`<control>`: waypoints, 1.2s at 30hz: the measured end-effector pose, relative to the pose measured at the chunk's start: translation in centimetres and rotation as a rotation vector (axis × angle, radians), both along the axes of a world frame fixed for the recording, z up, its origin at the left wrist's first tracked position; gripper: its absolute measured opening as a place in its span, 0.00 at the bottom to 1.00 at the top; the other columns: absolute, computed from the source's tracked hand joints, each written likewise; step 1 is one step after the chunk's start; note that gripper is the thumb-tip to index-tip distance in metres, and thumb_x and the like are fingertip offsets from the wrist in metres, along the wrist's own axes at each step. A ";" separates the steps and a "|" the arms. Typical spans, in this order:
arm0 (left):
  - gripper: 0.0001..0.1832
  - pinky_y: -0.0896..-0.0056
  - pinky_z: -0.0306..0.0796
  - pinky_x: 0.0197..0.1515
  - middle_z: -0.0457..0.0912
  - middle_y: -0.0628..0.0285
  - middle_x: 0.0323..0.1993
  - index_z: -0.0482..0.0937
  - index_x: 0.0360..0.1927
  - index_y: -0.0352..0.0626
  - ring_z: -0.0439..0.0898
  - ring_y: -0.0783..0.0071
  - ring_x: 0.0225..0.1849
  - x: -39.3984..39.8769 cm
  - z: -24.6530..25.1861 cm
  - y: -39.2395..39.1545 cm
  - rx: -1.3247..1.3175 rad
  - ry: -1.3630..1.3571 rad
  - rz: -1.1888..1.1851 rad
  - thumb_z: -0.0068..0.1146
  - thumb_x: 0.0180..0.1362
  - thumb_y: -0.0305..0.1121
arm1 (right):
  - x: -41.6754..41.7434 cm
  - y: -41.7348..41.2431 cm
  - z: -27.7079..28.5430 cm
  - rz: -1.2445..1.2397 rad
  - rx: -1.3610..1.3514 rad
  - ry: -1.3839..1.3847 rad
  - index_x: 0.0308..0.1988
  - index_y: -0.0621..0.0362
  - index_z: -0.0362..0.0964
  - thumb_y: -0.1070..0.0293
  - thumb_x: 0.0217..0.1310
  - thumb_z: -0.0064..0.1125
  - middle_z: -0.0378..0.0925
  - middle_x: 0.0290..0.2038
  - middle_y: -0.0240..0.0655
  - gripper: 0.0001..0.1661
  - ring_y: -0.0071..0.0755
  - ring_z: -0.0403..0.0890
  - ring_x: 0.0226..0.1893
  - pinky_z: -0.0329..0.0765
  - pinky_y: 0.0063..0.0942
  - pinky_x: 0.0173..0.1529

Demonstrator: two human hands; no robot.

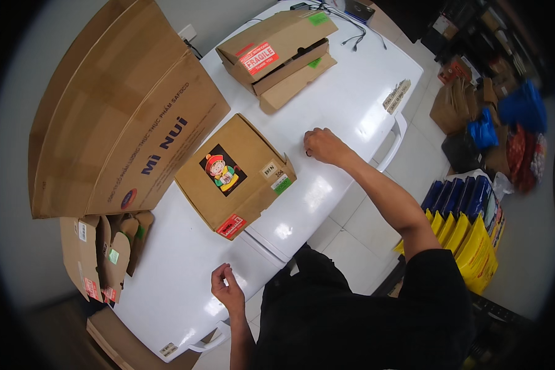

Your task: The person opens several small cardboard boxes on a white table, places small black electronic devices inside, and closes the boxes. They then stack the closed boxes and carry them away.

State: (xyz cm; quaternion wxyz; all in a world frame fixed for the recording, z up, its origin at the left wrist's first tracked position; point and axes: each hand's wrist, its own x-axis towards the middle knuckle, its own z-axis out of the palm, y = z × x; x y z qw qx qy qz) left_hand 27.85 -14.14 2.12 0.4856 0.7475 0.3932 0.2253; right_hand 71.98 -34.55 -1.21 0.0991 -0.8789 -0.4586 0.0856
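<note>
A closed cardboard box (222, 194) with a cartoon picture, a red sticker and a green label lies on the white folding table (323, 189), between my two hands. My right hand (326, 145) rests at the tabletop beyond the box's labelled side, fingers curled in; whether it holds anything small cannot be seen. Over the near edge of the table is my left hand (228, 284), touching no box, with its thumb and fingertips close together and nothing visible between them. A second cardboard box (277, 51), its lid partly raised, stands farther along the table.
A large cardboard carton (134, 125) stands along the table's far side. Opened, folded cardboard boxes (95, 254) lean at the table's left end. Black cables (356, 34) lie at the other end. Yellow and blue packages (462, 226) and bags (453, 104) are stacked to the right.
</note>
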 end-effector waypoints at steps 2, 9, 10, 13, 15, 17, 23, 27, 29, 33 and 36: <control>0.07 0.69 0.75 0.50 0.84 0.56 0.41 0.79 0.46 0.33 0.81 0.71 0.43 -1.0 -0.6 0.4 -0.019 0.007 0.027 0.55 0.69 0.26 | -0.3 0.2 0.9 -0.023 -0.017 0.064 0.29 0.60 0.81 0.71 0.59 0.58 0.80 0.39 0.41 0.08 0.46 0.80 0.45 0.77 0.43 0.47; 0.08 0.69 0.75 0.50 0.84 0.55 0.41 0.79 0.46 0.32 0.81 0.71 0.42 -1.1 -0.3 0.1 -0.053 0.018 0.020 0.56 0.69 0.27 | -0.2 0.4 0.2 0.060 -0.018 -0.049 0.28 0.62 0.80 0.71 0.56 0.62 0.81 0.37 0.42 0.07 0.49 0.81 0.42 0.78 0.44 0.47; 0.08 0.70 0.75 0.50 0.84 0.56 0.41 0.79 0.46 0.32 0.81 0.72 0.42 -1.0 -0.2 0.1 -0.058 0.006 0.012 0.56 0.69 0.27 | -0.1 0.2 0.5 0.077 -0.006 -0.034 0.27 0.63 0.80 0.71 0.55 0.62 0.81 0.37 0.42 0.07 0.49 0.81 0.42 0.78 0.44 0.47; 0.07 0.70 0.75 0.48 0.84 0.57 0.40 0.80 0.46 0.33 0.81 0.72 0.39 -0.7 -0.2 0.0 -0.070 -0.023 -0.004 0.56 0.69 0.26 | 0.0 -0.2 1.3 0.102 0.123 0.090 0.27 0.63 0.80 0.72 0.55 0.61 0.81 0.37 0.42 0.06 0.50 0.81 0.41 0.79 0.44 0.46; 0.06 0.72 0.75 0.45 0.85 0.58 0.38 0.81 0.45 0.34 0.81 0.73 0.37 -0.2 -0.3 -0.2 -0.076 -0.033 -0.005 0.57 0.67 0.24 | 0.2 -0.3 1.7 0.099 0.160 0.154 0.27 0.63 0.80 0.73 0.55 0.61 0.81 0.37 0.42 0.06 0.51 0.80 0.42 0.79 0.44 0.46; 0.08 0.71 0.75 0.44 0.85 0.57 0.37 0.80 0.46 0.34 0.81 0.72 0.36 1.0 -0.3 -0.5 0.076 0.028 -0.115 0.59 0.64 0.22 | 0.5 -0.5 1.8 0.082 0.119 0.174 0.28 0.64 0.80 0.73 0.55 0.60 0.81 0.37 0.42 0.06 0.52 0.80 0.42 0.79 0.45 0.47; 0.39 0.64 0.78 0.46 0.75 0.50 0.60 0.67 0.69 0.39 0.81 0.61 0.45 15.8 2.3 -7.6 0.062 -0.041 -0.597 0.71 0.53 0.24 | -1.0 -0.1 2.9 0.124 0.188 0.185 0.28 0.65 0.79 0.74 0.58 0.58 0.80 0.38 0.46 0.07 0.53 0.80 0.42 0.78 0.46 0.48; 0.47 0.65 0.77 0.40 0.73 0.50 0.61 0.59 0.75 0.41 0.81 0.63 0.39 24.6 -0.9 -11.6 -0.006 -0.145 -0.546 0.72 0.51 0.25 | -3.2 -0.7 4.9 0.134 0.224 0.255 0.29 0.67 0.78 0.75 0.58 0.58 0.79 0.38 0.46 0.06 0.51 0.80 0.43 0.78 0.43 0.50; 0.44 0.66 0.77 0.37 0.77 0.50 0.58 0.63 0.72 0.41 0.81 0.64 0.33 26.9 -2.7 -13.0 0.008 -0.237 -0.446 0.72 0.50 0.25 | -4.1 -1.4 4.2 0.157 0.249 0.291 0.27 0.65 0.78 0.75 0.57 0.57 0.79 0.37 0.46 0.07 0.53 0.80 0.41 0.78 0.44 0.48; 0.35 0.63 0.80 0.38 0.79 0.49 0.57 0.70 0.65 0.37 0.84 0.57 0.42 27.5 -6.1 -12.1 0.014 -0.108 -0.519 0.68 0.52 0.24 | -5.1 -2.6 2.9 0.143 0.203 0.219 0.27 0.64 0.78 0.74 0.54 0.59 0.78 0.38 0.44 0.05 0.49 0.80 0.43 0.77 0.39 0.47; 0.31 0.63 0.80 0.37 0.80 0.49 0.55 0.73 0.61 0.37 0.85 0.58 0.42 27.5 -6.5 -11.8 0.023 -0.064 -0.567 0.68 0.52 0.24 | -6.1 -3.2 2.6 0.035 0.276 0.202 0.28 0.66 0.79 0.75 0.56 0.61 0.80 0.45 0.44 0.05 0.49 0.78 0.50 0.75 0.39 0.51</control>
